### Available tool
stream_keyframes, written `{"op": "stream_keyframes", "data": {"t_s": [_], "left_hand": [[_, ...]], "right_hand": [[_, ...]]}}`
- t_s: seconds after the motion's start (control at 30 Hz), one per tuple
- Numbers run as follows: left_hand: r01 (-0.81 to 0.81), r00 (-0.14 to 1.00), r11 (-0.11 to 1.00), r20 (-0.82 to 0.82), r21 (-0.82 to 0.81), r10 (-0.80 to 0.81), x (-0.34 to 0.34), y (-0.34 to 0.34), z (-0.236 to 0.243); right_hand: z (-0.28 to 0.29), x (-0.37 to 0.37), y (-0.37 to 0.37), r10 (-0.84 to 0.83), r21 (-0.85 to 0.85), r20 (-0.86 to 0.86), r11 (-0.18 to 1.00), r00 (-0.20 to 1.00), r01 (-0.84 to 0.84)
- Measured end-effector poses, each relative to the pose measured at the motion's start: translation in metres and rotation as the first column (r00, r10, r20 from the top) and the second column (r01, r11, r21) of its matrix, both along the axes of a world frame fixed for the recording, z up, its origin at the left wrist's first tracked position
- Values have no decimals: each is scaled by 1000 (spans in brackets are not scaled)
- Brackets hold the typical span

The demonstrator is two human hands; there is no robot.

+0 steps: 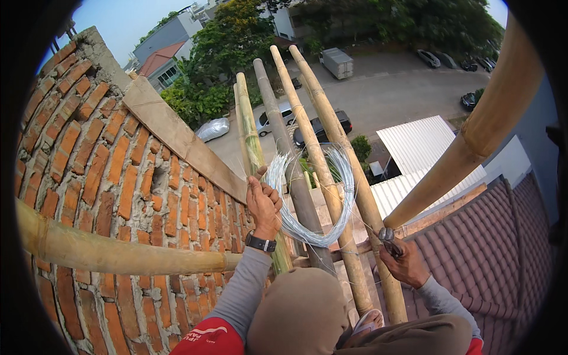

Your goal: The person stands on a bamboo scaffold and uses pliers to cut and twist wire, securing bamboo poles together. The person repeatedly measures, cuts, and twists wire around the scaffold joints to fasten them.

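Observation:
A coil of thin silvery wire [322, 239] lies across several bamboo poles in front of me, with loose strands sticking out. Just left of the coil is my left hand [264, 204], its fingers curled and closed on what looks like a thin wire; a fine strand rises beside the fingertips. My right hand [405, 263] is wrapped round a pair of metal pincers [387, 235], their head pointing up and away. The pincers are close to the rightmost lengthwise bamboo pole [364, 186] and the foot of a thick slanting bamboo pole [467, 148]. Their handles are mostly hidden in my palm.
A rough brick wall [118, 171] rises on the left, with a bamboo pole [118, 251] crossing it. My sandalled foot [370, 319] rests on the poles. Far below are a road with parked vehicles [337, 62], a white corrugated roof [417, 154] and a brown tiled roof [479, 248].

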State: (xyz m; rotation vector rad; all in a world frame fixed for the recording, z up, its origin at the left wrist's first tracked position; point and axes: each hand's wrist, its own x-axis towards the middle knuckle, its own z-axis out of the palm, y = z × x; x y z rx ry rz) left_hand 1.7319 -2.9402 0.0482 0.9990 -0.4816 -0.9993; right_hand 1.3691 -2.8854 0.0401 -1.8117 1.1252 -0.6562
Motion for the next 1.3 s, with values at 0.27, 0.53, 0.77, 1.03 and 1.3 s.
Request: {"op": "stream_keyframes", "data": {"t_s": [0.27, 0.53, 0.77, 1.03, 1.3], "left_hand": [[388, 919, 920, -92, 44, -383, -29, -13, 17], [774, 632, 634, -86, 5, -771, -79, -13, 23], [973, 227, 228, 41, 21, -973, -173, 12, 17], [992, -22, -5, -131, -129, -991, -195, 25, 1], [1000, 25, 28, -174, -14, -984, -209, 33, -11]], "right_hand": [[-22, -15, 34, 120, 120, -115, 987, 986, -107], [-18, -28, 33, -71, -189, -119, 981, 990, 48], [36, -10, -6, -407, 70, 440, 904, 800, 421], [47, -20, 1, -488, 327, 605, 873, 629, 363], [53, -16, 8, -648, 322, 458, 759, 608, 566]]}}
